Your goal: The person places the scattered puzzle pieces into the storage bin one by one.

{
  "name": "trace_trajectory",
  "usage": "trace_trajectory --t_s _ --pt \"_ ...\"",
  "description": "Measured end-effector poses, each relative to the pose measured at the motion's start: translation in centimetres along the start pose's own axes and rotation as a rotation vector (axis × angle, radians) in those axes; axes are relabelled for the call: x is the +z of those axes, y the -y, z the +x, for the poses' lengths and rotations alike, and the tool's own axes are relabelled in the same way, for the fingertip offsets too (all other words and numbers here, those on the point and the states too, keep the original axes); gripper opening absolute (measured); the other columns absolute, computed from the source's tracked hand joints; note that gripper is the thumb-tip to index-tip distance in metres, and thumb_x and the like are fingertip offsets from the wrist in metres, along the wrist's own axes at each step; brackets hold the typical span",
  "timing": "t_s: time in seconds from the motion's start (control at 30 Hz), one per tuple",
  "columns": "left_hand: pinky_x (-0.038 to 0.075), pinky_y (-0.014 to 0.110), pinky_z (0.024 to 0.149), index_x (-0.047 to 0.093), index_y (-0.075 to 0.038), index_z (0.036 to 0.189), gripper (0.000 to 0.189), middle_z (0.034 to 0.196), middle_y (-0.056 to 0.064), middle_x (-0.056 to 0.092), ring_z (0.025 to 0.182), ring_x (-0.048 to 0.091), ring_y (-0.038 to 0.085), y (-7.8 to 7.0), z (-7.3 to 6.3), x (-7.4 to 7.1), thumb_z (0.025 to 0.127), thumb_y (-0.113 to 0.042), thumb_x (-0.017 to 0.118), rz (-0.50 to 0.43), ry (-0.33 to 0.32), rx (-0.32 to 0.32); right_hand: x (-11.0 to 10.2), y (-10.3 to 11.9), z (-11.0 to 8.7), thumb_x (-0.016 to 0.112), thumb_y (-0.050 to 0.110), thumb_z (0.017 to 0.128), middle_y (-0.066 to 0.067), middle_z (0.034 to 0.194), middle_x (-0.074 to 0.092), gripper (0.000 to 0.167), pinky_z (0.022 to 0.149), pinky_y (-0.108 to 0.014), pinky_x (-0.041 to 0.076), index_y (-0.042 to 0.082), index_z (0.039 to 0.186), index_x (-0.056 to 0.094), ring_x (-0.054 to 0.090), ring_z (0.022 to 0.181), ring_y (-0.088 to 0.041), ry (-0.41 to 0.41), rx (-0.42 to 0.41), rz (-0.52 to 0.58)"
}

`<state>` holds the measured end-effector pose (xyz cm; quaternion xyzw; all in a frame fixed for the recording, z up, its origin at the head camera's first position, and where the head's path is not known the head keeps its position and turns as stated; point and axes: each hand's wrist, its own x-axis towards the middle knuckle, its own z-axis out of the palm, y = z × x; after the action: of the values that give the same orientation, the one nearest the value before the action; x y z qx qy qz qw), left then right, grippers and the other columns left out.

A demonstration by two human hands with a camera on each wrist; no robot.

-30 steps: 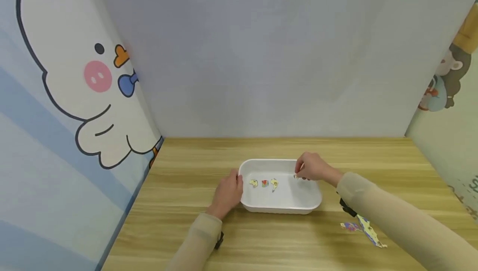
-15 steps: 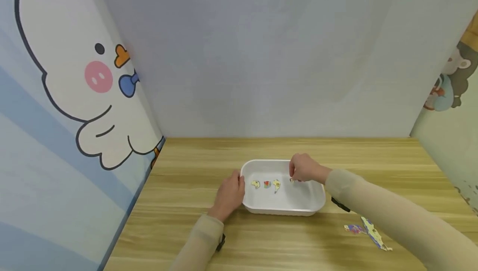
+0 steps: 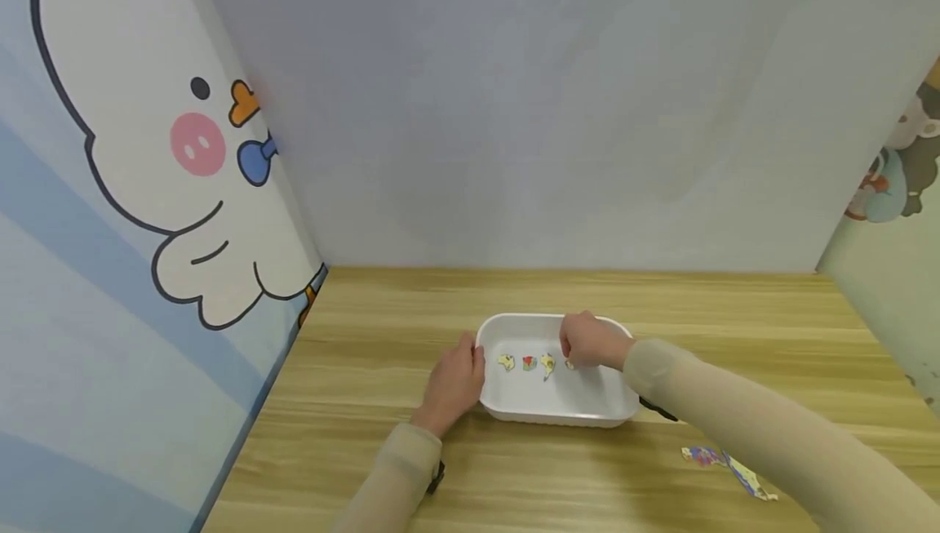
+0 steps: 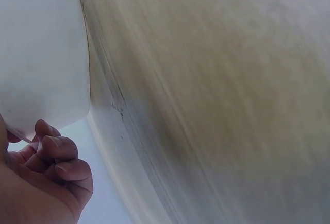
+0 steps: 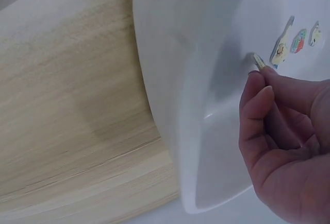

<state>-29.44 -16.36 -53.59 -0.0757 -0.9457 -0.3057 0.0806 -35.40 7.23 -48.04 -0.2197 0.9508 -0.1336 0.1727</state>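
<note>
A white rectangular tray [image 3: 558,417] sits on the wooden table. My left hand [image 3: 451,384] grips its left rim, with curled fingers [image 4: 59,149] under the edge in the left wrist view. Reaching in over the tray's back right part, my right hand [image 3: 593,342] pinches a small flat printed cutout [image 5: 259,61] between thumb and forefinger, close over the tray floor. To its left, three cutouts lie in a row: a yellowish one [image 3: 507,362], a red and green one [image 3: 529,363] and a yellow one with a thin tail [image 3: 547,365].
On the table [image 3: 367,370], right of the tray and near my right sleeve, lie a purple-pink printed cutout [image 3: 701,456] and a long yellow and blue one [image 3: 751,477]. A grey-white wall [image 3: 543,149] stands behind, and a cartoon-printed wall [image 3: 125,149] rises at the left.
My right hand has moved left and slightly down inside the tray with the small cutout, closer to the row. My left hand keeps its grip on the rim.
</note>
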Motion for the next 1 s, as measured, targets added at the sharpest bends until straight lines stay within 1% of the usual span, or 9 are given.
trace_trajectory --t_s 0.07,0.17,0.3,0.47,0.63,0.7,0.83,0.93,1.0 --pt "0.042 0.028 0.049 0.051 -0.008 0.093 0.015 0.071 0.001 0.051 0.059 0.050 0.013 0.1 -0.1 -0.1 0.100 -0.019 0.045 0.002 -0.004 0.000 0.3 0.1 0.1 0.068 -0.003 0.077 0.000 0.066 0.055 0.018 0.057 -0.032 0.043 0.010 0.067 0.060 0.050 0.067 -0.020 -0.009 -0.011 -0.003" --pt "0.042 0.028 0.049 0.051 -0.008 0.093 0.016 0.070 0.000 0.050 0.059 0.050 0.013 0.1 -0.1 -0.1 0.100 -0.021 0.044 0.012 0.001 0.000 0.5 0.0 0.2 0.066 -0.005 0.077 -0.001 0.068 0.054 0.017 0.062 -0.034 0.043 0.009 0.070 0.059 0.048 0.069 -0.021 -0.022 -0.024 0.004" --pt "0.041 0.027 0.049 0.052 -0.009 0.093 0.017 0.069 -0.001 0.050 0.058 0.049 0.013 -0.3 -0.1 0.0 0.101 -0.022 0.044 0.025 0.010 0.005 0.5 -0.2 -0.3 0.065 -0.006 0.078 -0.001 0.070 0.053 0.016 0.068 -0.037 0.041 0.007 0.073 0.058 0.046 0.074 -0.022 -0.031 -0.024 0.021" --pt "0.041 0.027 0.049 0.051 -0.008 0.091 0.016 0.068 -0.001 0.049 0.058 0.049 0.013 -1.0 -0.2 0.5 0.100 -0.020 0.045 0.013 0.004 0.030 0.6 -0.6 -1.0 0.065 -0.006 0.079 -0.001 0.068 0.053 0.017 0.063 -0.035 0.043 0.007 0.071 0.057 0.048 0.070 -0.021 -0.047 -0.008 0.026" --pt "0.041 0.028 0.049 0.051 -0.008 0.091 0.016 0.068 0.000 0.048 0.058 0.048 0.014 -1.0 -0.2 0.5 0.100 -0.020 0.045 0.015 0.002 0.030 1.0 -0.8 -0.9 0.068 -0.003 0.079 -0.001 0.068 0.053 0.017 0.063 -0.034 0.042 0.008 0.071 0.057 0.047 0.071 -0.022 -0.057 0.001 0.036" --pt "0.041 0.028 0.049 0.051 -0.008 0.092 0.015 0.069 0.000 0.049 0.058 0.049 0.013 -0.9 -0.2 0.4 0.100 -0.020 0.045 0.013 0.006 0.023 1.1 -0.9 -0.6 0.069 -0.002 0.079 -0.002 0.069 0.052 0.016 0.064 -0.034 0.042 0.006 0.073 0.057 0.047 0.072 -0.022 -0.054 0.004 0.044" --pt "0.042 0.027 0.049 0.051 -0.007 0.095 0.016 0.070 0.001 0.050 0.058 0.050 0.013 -0.5 -0.1 0.2 0.101 -0.020 0.044 0.005 0.019 -0.003 1.0 -0.9 -0.2 0.068 -0.002 0.080 -0.003 0.070 0.053 0.013 0.063 -0.033 0.044 0.004 0.076 0.058 0.049 0.069 -0.020 -0.063 -0.004 0.052" --pt "0.042 0.027 0.050 0.052 -0.007 0.097 0.016 0.070 0.001 0.051 0.059 0.050 0.013 -0.2 -0.1 0.0 0.101 -0.021 0.044 0.002 0.023 -0.023 0.7 -0.8 0.0 0.068 -0.003 0.079 -0.004 0.071 0.056 0.009 0.060 -0.032 0.047 0.003 0.077 0.062 0.053 0.066 -0.018 -0.085 -0.019 0.050" --pt "0.043 0.028 0.050 0.052 -0.007 0.096 0.016 0.071 0.001 0.051 0.060 0.051 0.014 0.0 -0.1 -0.1 0.101 -0.021 0.044 0.004 0.019 -0.033 0.3 -0.8 -0.1 0.069 -0.003 0.080 -0.004 0.074 0.058 0.006 0.061 -0.031 0.048 0.001 0.079 0.065 0.055 0.067 -0.018 -0.105 -0.040 0.048"
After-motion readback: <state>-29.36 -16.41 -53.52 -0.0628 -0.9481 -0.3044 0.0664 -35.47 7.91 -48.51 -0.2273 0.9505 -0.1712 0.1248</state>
